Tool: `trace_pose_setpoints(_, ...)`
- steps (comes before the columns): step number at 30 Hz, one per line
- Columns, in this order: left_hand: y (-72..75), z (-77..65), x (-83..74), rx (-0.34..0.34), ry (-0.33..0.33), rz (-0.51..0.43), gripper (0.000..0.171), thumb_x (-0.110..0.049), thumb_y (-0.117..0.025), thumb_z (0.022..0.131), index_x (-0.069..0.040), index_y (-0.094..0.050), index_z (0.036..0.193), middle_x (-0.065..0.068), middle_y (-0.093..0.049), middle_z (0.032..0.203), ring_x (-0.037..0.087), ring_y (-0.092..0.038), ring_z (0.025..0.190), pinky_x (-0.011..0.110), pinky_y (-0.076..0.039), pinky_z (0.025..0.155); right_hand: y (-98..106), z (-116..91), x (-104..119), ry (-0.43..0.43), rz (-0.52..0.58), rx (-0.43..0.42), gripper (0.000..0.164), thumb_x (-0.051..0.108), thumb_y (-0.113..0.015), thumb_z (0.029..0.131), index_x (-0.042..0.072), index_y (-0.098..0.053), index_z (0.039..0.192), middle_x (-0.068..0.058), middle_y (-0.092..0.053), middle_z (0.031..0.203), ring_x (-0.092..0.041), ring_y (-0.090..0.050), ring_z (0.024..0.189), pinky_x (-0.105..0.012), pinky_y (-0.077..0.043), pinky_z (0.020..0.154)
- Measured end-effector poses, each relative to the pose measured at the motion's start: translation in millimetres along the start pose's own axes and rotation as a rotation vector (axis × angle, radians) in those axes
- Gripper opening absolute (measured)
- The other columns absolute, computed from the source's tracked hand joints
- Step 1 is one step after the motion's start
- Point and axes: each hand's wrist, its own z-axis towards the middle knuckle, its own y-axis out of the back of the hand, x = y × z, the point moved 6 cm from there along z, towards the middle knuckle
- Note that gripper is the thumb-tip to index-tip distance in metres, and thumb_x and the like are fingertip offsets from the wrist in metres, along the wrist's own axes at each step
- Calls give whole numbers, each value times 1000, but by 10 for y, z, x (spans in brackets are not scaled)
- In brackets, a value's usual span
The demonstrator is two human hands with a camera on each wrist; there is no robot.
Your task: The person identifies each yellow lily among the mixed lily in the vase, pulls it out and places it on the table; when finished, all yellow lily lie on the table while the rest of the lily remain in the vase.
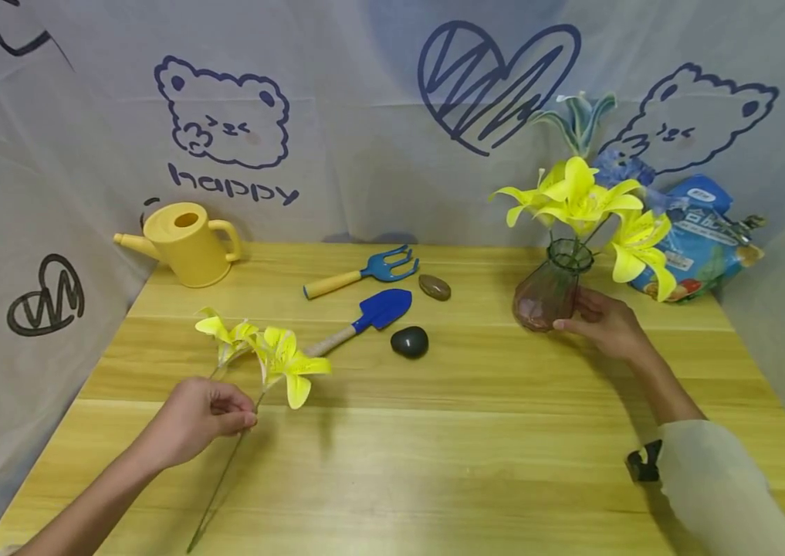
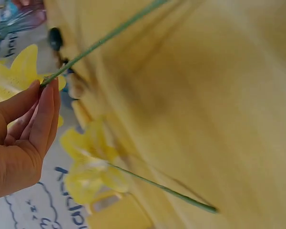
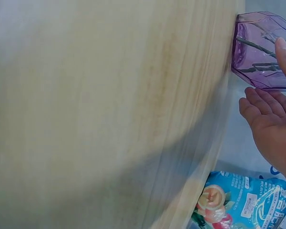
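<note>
My left hand (image 1: 201, 421) pinches the thin green stem (image 2: 102, 40) of a yellow artificial lily (image 1: 288, 363) between thumb and fingertips, above the table. Just behind that hand is a second yellow lily (image 1: 221, 332); its short stem (image 2: 167, 189) shows in the left wrist view. At the right, my right hand (image 1: 603, 324) is beside a purple-tinted glass vase (image 1: 546, 297), thumb in front of it and fingers loosely extended along its side. Yellow lilies (image 1: 583, 197) and a blue-white flower (image 1: 578, 123) rise from the vase, with dark stems (image 3: 257, 46) visible inside.
A yellow watering can (image 1: 191, 247) stands back left. A blue hand fork (image 1: 364, 272), a blue trowel (image 1: 371, 316), a brown stone (image 1: 434, 287) and a black stone (image 1: 409, 342) lie mid-table. Behind the vase, a blue packet (image 1: 698, 247) leans near the cloth wall (image 1: 357, 170).
</note>
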Motion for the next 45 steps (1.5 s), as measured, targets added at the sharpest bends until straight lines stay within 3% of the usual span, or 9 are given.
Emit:
trace_pose_setpoints(4, -59, -73, 226, 57, 56, -23, 6, -6, -66, 76, 0, -65, 77, 6, -62, 71, 17, -60, 65, 23, -50, 57, 0, 3, 10, 1, 4, 4, 79, 35, -66, 78, -7, -29, 133, -28, -34, 131, -40, -41, 113, -43, -40, 86)
trace_pose_setpoints(8, -61, -77, 351, 38, 79, 37, 4, -3, -66, 75, 1, -65, 76, 5, -62, 70, 17, -59, 63, 22, -50, 54, -2, 6, 30, 11, 15, 4, 77, 34, -66, 78, -7, -29, 133, -28, -35, 130, -40, -41, 113, -41, -39, 86)
trace_pose_setpoints(18, -12, -111, 389, 47, 78, 156, 4, -7, -66, 77, -3, -66, 77, 0, -62, 69, 13, -58, 62, 20, -47, 53, -3, 19, 67, 38, 11, -2, 76, 33, -66, 78, -6, -31, 133, -27, -37, 130, -39, -42, 113, -41, -40, 86)
trace_pose_setpoints(24, 191, -157, 147, -22, 57, 257, 6, -8, -66, 77, -3, -66, 79, 1, -63, 71, 11, -59, 64, 23, -47, 54, 5, 16, 81, 37, 9, 6, 77, 33, -66, 78, -6, -30, 133, -27, -36, 130, -39, -42, 113, -41, -40, 86)
trace_pose_setpoints(29, 478, -65, -433, -187, -41, 311, 7, -16, -66, 79, -10, -68, 81, -1, -65, 75, 11, -60, 67, 25, -48, 56, 20, 4, 74, 32, 6, 3, 77, 33, -66, 78, -6, -29, 134, -27, -34, 131, -39, -41, 114, -41, -40, 86)
trace_pose_setpoints(33, 436, 217, -1005, -253, -187, 190, 12, -21, -66, 80, -13, -68, 87, -2, -65, 83, 9, -61, 73, 23, -50, 62, 27, 0, 57, 35, 0, 3, 77, 32, -66, 78, -6, -29, 133, -28, -34, 131, -39, -41, 114, -41, -39, 86)
trace_pose_setpoints(38, 11, 947, -1737, -83, -358, -86, 22, -18, -66, 79, -7, -65, 98, 2, -65, 92, 10, -60, 82, 23, -49, 72, 4, 4, 28, 33, 17, 14, 77, 32, -66, 79, -7, -28, 134, -28, -34, 131, -39, -42, 113, -38, -40, 85)
trace_pose_setpoints(40, -185, 1269, -1945, -22, -345, -191, 24, -16, -67, 79, -5, -64, 100, 4, -64, 93, 12, -60, 83, 25, -48, 74, -7, 6, 20, 35, 42, 18, 75, 29, -66, 79, -7, -28, 133, -28, -35, 130, -39, -42, 112, -32, -43, 83)
trace_pose_setpoints(45, -784, 1928, -2161, -22, -179, -338, 21, -13, -69, 76, -5, -67, 96, 3, -65, 86, 13, -61, 77, 25, -48, 71, 14, -12, 10, 50, 88, 31, 72, 23, -66, 79, -9, -29, 132, -29, -37, 128, -39, -44, 110, -14, -44, 77)
